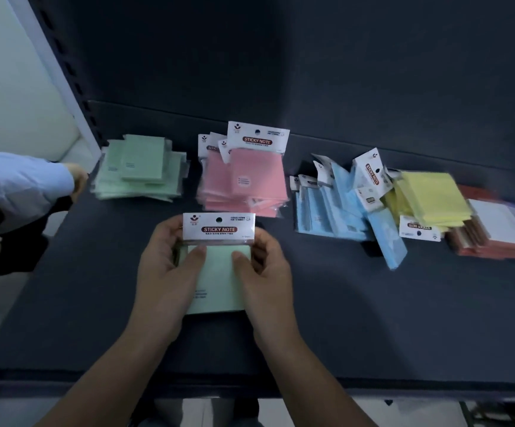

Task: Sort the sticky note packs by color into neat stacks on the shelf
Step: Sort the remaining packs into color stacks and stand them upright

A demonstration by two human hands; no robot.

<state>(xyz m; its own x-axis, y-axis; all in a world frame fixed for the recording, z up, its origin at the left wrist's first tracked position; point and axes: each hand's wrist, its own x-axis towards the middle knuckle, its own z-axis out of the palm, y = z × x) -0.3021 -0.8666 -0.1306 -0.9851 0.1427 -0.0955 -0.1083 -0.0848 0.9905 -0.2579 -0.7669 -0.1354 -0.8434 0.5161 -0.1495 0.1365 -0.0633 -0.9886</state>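
Both hands hold one green sticky note pack (216, 272) above the front centre of the dark shelf (373, 318).

Far left: another person's pale sleeve (25, 180). At the back, a slightly fanned green stack (139, 171), then a pink stack (244, 177). In front, the left hand (164, 272) and the right hand (265, 272) grip the pack's sides, thumbs on its face. Further right, a loose blue pile (333, 208) with one pack tilted, yellow packs (428, 198) touching it, and blurred red and white packs (496, 238).
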